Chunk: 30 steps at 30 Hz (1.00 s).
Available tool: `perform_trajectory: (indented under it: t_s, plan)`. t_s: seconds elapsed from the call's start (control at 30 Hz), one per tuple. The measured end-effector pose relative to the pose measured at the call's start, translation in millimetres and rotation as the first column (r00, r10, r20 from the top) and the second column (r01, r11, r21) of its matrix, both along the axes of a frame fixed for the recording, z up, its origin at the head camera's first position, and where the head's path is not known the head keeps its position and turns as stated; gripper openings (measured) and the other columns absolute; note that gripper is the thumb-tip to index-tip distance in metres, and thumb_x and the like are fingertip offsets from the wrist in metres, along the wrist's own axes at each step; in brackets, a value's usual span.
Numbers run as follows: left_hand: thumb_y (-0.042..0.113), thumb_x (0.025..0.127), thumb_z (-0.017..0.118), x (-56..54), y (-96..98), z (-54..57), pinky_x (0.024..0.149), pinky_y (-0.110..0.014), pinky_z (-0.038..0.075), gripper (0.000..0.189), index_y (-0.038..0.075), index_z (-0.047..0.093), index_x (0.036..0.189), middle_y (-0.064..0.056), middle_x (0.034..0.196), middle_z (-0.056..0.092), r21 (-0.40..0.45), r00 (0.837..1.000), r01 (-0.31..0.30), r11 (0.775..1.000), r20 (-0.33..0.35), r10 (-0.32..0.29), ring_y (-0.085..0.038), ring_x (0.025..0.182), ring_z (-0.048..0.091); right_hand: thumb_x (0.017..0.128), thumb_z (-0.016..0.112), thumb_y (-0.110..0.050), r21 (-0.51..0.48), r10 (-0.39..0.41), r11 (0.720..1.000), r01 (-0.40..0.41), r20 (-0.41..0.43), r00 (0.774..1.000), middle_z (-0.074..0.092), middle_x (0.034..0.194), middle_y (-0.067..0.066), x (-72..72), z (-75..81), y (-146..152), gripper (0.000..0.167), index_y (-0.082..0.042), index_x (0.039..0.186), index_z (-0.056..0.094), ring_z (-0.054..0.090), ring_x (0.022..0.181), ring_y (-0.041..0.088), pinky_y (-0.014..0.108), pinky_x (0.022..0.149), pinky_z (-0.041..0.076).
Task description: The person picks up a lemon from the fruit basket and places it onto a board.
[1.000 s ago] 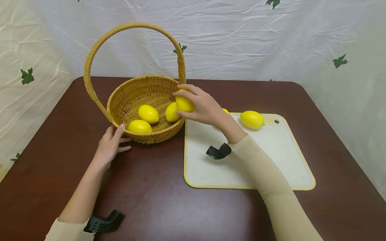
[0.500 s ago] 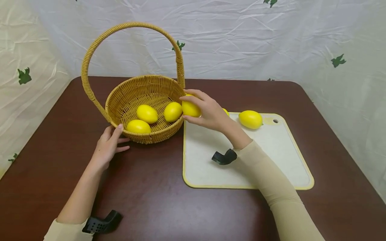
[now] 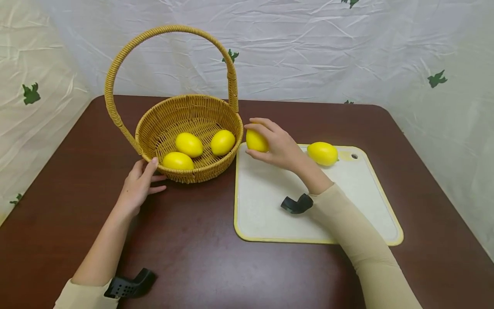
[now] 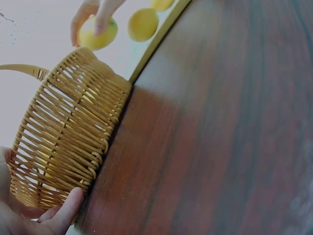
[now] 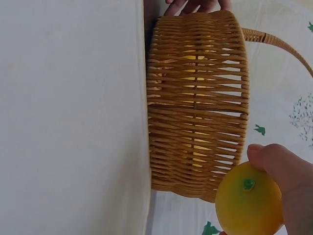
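Note:
My right hand (image 3: 284,149) grips a yellow lemon (image 3: 256,140) between thumb and fingers, just right of the basket and over the board's far left corner. In the right wrist view the green stem end of this lemon (image 5: 249,200) faces the camera. My left hand (image 3: 137,186) holds the near left side of the round wicker basket (image 3: 200,175), thumb at the rim and fingers spread low along the wall. Three lemons lie inside: one in the middle (image 3: 189,144), one at the right (image 3: 222,142), one by the near wall (image 3: 178,161).
A white cutting board (image 3: 270,206) with a yellow edge lies right of the basket. On its far side sits a lemon (image 3: 322,153); another lemon (image 4: 143,24) shows in the left wrist view. The tall basket handle (image 3: 171,28) arches up. White cloth (image 3: 328,56) hangs behind the table.
My right hand has moved right with the lemon, from over the basket's right rim to beside it above the board. The left hand stays at the basket.

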<state>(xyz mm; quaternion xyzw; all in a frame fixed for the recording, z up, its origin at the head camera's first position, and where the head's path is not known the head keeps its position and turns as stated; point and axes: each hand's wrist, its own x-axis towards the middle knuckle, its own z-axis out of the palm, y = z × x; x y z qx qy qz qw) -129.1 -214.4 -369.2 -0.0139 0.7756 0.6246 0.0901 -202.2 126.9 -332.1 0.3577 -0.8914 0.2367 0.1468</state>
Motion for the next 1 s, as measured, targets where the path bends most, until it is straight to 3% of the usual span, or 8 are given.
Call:
perform_trajectory:
  t_s: [0.33,0.6,1.0]
  plan:
    - [0.052,0.094,0.035,-0.2,-0.4,-1.0,0.074,-0.030,0.054,0.078,-0.003,0.009,0.143,-0.026,0.138,0.025,-0.004,1.000,-0.002,1.000,0.000,0.002,-0.043,0.115,0.044,0.079,0.071,-0.028,0.037,-0.002,0.999,0.000,0.051,0.999,0.046,0.131,0.007,-1.0,-9.1,2,0.049,-0.010,0.122,0.055,0.045,0.116,0.024,0.038,0.085,0.048]
    - [0.051,0.094,0.035,-0.4,-0.3,-1.0,0.074,-0.029,0.055,0.077,-0.004,0.010,0.143,-0.026,0.137,0.026,-0.003,1.000,-0.004,1.000,-0.003,0.004,-0.042,0.115,0.044,0.079,0.072,-0.029,0.066,0.009,0.998,-0.014,0.074,0.997,0.047,0.130,0.009,-1.8,-13.8,2,0.049,-0.009,0.121,0.056,0.043,0.119,0.024,0.037,0.094,0.043]
    - [0.054,0.093,0.036,-0.6,-0.5,-0.9,0.075,-0.031,0.054,0.080,-0.002,0.008,0.144,-0.025,0.138,0.025,0.003,1.000,-0.001,1.000,0.004,0.001,-0.042,0.115,0.044,0.079,0.071,-0.028,0.080,0.015,0.997,-0.022,0.089,0.996,0.047,0.129,0.010,-2.1,-15.9,2,0.047,-0.010,0.119,0.057,0.043,0.119,0.025,0.038,0.095,0.042]
